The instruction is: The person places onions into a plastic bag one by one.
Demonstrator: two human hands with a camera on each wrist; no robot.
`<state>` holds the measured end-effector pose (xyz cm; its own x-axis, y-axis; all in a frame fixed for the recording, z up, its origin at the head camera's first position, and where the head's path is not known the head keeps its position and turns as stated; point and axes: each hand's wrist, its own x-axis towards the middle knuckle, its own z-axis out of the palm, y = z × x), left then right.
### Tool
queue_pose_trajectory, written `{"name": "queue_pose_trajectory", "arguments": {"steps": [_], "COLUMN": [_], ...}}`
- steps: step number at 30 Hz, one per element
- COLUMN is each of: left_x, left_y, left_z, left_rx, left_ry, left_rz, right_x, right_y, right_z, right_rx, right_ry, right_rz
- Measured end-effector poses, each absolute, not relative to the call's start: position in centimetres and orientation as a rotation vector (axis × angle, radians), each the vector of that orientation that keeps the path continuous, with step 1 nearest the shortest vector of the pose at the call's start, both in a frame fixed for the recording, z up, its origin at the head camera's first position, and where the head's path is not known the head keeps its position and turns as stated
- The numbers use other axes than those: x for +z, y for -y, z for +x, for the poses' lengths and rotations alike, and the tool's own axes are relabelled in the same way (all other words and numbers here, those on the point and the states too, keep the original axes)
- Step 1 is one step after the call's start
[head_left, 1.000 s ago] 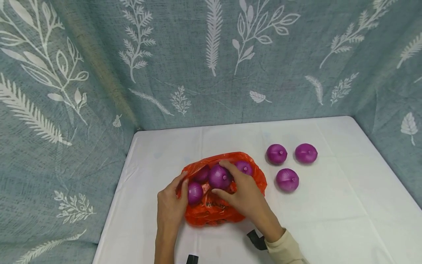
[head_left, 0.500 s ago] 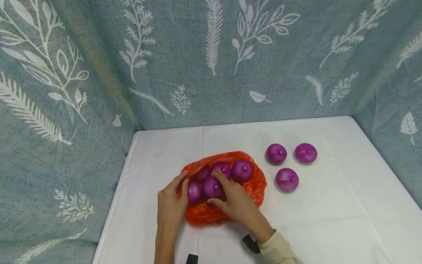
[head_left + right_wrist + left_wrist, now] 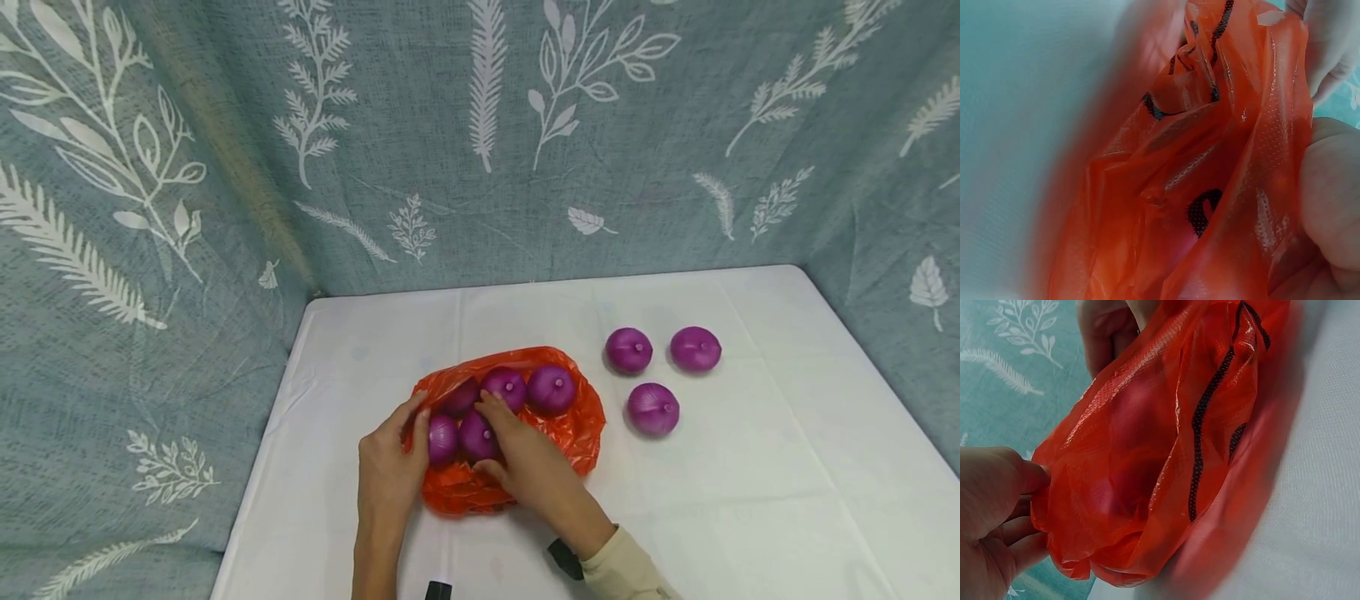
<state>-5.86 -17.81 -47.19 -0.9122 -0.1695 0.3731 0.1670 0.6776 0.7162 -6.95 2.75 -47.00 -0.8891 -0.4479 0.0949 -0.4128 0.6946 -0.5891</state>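
An orange-red plastic bag [image 3: 577, 429] lies on the table with its mouth gaping, several purple onions inside. My left hand [image 3: 392, 458] holds the bag's left rim between thumb and fingers, beside an onion [image 3: 442, 439] at that end. In the left wrist view, the left hand's fingers [image 3: 1032, 550] press on the thin plastic. My right hand [image 3: 536, 462] reaches into the bag, thumb and fingers around a purple onion [image 3: 477, 435] in the front row. Behind it sit two more onions, one in the middle [image 3: 505, 388] and one at the right [image 3: 552, 389]. A darker one [image 3: 461, 397] is partly covered by the bag.
Three loose purple onions lie right of the bag: one at the back [image 3: 628, 350], one farther right [image 3: 696, 348], one nearer [image 3: 653, 409]. A white cloth covers the table [image 3: 750, 467]. Patterned grey-green curtains [image 3: 450, 150] hang behind and at both sides.
My right hand has moved an onion from the bag's back middle toward its front left, next to the left onion. The right arm has drawn slightly nearer. The left hand has stayed put.
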Motion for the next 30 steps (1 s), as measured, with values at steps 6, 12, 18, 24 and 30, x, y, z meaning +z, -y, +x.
{"name": "queue_pose_trajectory", "arguments": {"steps": [6,12,18,24,30], "left_x": [-47.2,-47.2,-47.1,-46.8,-46.7], "left_y": [17.8,17.8,17.7,17.5,17.3], "left_z": [-5.8,-5.8,-6.0,-5.9,-5.8], "left_rx": [-1.118,-1.114,-1.118,-1.117,-1.13], "left_ry": [2.495,2.488,2.479,2.49,2.492], "left_rz": [0.029,0.016,-0.004,0.005,0.025], "right_x": [-47.2,-47.1,-46.6,-45.9,-44.9], "right_y": [-2.6,-2.7,-3.0,-3.3,-4.3], "right_z": [-6.8,-6.7,-6.5,-6.5,-6.7], "right_rx": [-0.908,-0.863,-0.845,-0.876,-0.993], "right_ry": [-2.857,-2.87,-2.873,-2.852,-2.823], "right_rz": [-0.759,-0.783,-0.778,-0.735,-0.677]}}
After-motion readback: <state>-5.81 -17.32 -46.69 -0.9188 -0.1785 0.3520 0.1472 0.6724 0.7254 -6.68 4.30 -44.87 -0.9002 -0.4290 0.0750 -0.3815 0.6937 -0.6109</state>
